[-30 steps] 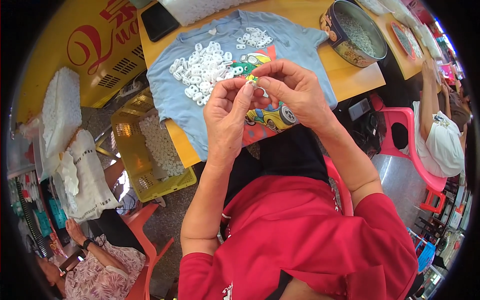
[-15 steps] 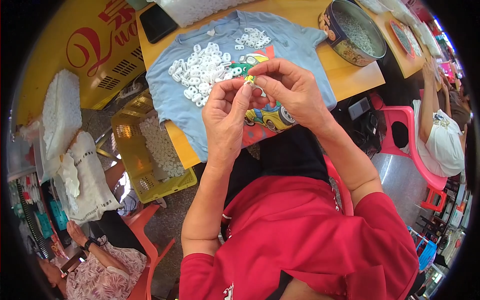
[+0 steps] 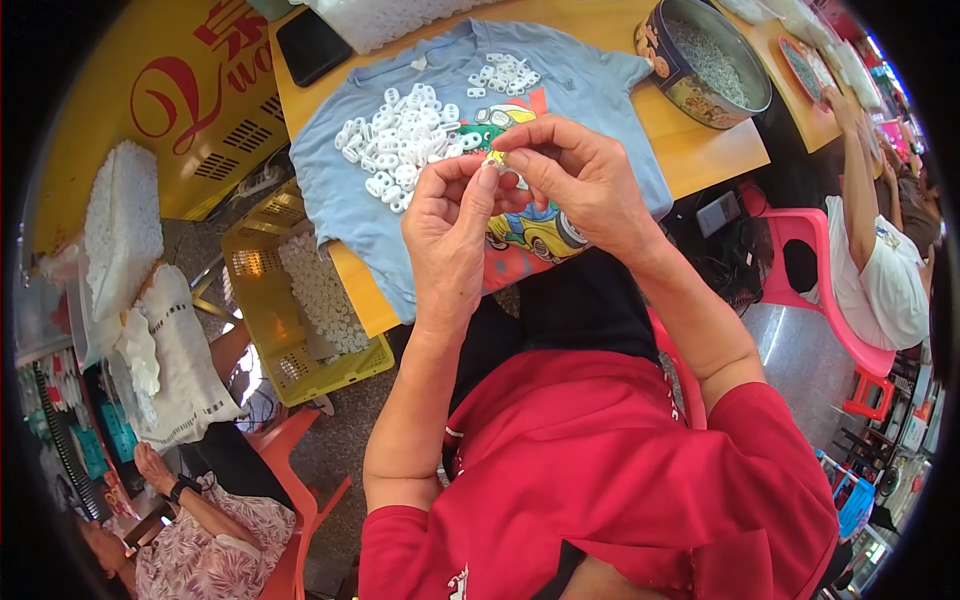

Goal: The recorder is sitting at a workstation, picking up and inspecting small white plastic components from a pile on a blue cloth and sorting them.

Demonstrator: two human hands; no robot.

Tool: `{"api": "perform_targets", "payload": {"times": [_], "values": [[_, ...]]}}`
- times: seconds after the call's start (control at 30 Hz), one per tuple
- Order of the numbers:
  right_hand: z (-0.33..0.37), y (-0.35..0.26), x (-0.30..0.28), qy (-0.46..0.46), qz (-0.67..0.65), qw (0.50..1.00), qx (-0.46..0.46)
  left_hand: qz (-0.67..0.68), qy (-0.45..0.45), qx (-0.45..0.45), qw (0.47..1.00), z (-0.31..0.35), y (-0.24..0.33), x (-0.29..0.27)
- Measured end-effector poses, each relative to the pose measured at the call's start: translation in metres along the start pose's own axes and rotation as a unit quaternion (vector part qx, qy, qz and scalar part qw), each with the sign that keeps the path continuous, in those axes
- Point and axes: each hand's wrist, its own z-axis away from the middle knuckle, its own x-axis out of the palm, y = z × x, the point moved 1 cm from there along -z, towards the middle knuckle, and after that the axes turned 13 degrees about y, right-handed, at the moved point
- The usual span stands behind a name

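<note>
My left hand is closed, pinching a small white plastic piece between thumb and fingers. Against it works my right hand, thumb and forefinger pressed together; what its fingertips hold is too small to make out. Both hands hover over a light blue T-shirt with a printed car, spread on the table. Just beyond my left hand lies a heap of white two-holed plastic pieces. Farther back on the shirt is a smaller group of similar white pieces.
A round tin of small metallic parts stands back right, and a black phone lies back left. Left of the table is a yellow crate with white pieces. Other people sit on both sides; a pink chair is at right.
My hands stay together around the white piece, with only slight finger shifts. At the far right, another person's arm has moved.
</note>
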Motion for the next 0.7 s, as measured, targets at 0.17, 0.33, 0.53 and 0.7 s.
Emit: {"api": "perform_targets", "payload": {"times": [0.17,0.33,0.53,0.7], "values": [[0.0018,0.0015,0.0035,0.012,0.015,1.0,-0.005,-0.006,0.002,0.006,1.0,-0.0009,-0.0018,-0.0009],[0.0017,0.0027,0.0041,0.016,0.033,0.999,-0.035,-0.013,0.0,0.022,1.0,0.0004,-0.0004,0.0009],[0.0017,0.0035,0.0036,0.023,0.018,0.999,-0.026,-0.017,0.008,0.013,1.0,-0.0007,-0.001,-0.0003],[0.0023,0.0029,0.0049,0.018,0.029,0.999,-0.022,-0.01,0.003,0.015,1.0,-0.0009,-0.0023,-0.001]]}}
